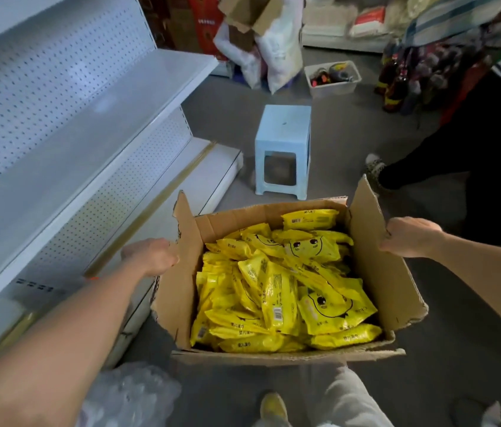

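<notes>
Both hands are on the cardboard box (329, 354), one per side flap. L hand (150, 255) reaches fwd w/ the arm nearly straight, wrist bent inward, and grips the outer edge of the L flap (181, 272); its fingers go round behind the cardboard, so I only see knuckles and the back of the hand. R hand (409, 237) comes in from the right w/ the forearm angled across, fingers curled over the upper edge of the R flap (378, 257), thumb side hidden behind it. Neither hand is loose; both hold cardboard.

Box sits right in front of me, betw. both arms, just beside the lowest level of the white shelf unit (89, 134) on my left, and is open at the top. It's packed w/ yellow packets (283, 291), piled unevenly, some w/ a cartoon face, some showing a barcode. Print on them is too small to read.

Can't tell if the box rests on the floor or hangs from my grip: its underside is hidden. My trouser leg (350, 402) and shoe (273, 408) show below it, cut off at the frame edge. Crinkled clear plastic (129, 396) lies bottom left, blurry.

Further off: a pale blue stool (283, 149), a clear bin (332, 78) w/ dark items I can't identify, and another person (473, 164) at right, mostly cropped.
</notes>
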`<state>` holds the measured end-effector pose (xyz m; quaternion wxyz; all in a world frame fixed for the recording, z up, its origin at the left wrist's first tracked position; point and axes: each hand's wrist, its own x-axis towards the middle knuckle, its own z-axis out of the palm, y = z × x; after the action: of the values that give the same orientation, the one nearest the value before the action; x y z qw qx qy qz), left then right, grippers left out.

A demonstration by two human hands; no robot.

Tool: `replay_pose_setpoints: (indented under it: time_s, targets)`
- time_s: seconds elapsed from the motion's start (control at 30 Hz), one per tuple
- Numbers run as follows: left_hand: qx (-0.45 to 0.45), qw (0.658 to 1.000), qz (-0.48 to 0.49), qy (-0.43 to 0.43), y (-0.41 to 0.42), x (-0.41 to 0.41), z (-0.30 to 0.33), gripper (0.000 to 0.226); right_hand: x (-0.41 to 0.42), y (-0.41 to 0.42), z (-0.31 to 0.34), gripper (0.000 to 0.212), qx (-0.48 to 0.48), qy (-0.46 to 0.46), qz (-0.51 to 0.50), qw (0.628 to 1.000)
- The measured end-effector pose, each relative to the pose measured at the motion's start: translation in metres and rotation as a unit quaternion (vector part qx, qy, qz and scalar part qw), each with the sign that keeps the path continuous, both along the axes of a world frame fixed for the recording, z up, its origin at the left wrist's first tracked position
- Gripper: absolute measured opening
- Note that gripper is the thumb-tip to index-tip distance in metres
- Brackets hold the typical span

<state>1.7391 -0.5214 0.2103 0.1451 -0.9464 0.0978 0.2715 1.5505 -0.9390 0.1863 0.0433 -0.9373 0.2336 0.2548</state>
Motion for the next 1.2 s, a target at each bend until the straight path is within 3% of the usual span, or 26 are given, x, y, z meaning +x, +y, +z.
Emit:
replay_pose_setpoints:
  time_s: [0.3,0.43,0.63,1.0,1.1,1.2]
  targets:
    - [-0.012,0.999,0.034,0.017,-0.107,0.140,-0.008,0.033,0.178,-0.127,0.007,0.020,-0.006,0.003,0.043,0.999]
    - [-0.023,0.998,0.063,0.020,-0.153,0.191,-0.005,0.048,0.255,-0.168,0.019,0.022,-0.033,-0.005,0.058,0.998]
    - [-0.063,0.996,0.065,0.011,-0.219,0.284,0.003,0.035,0.367,-0.232,0.033,0.019,-0.028,-0.009,0.066,0.997]
    - [-0.061,0.993,0.092,-0.035,-0.299,0.440,0.012,0.050,0.573,-0.321,0.066,0.020,-0.034,-0.016,0.127,0.991]
    - [-0.080,0.987,0.135,-0.012,-0.322,0.465,0.002,0.040,0.629,-0.344,0.060,0.020,-0.049,-0.020,0.149,0.987]
    - [-0.092,0.977,0.184,-0.051,-0.348,0.486,-0.015,0.023,0.689,-0.365,0.052,0.020,-0.055,-0.020,0.195,0.979]
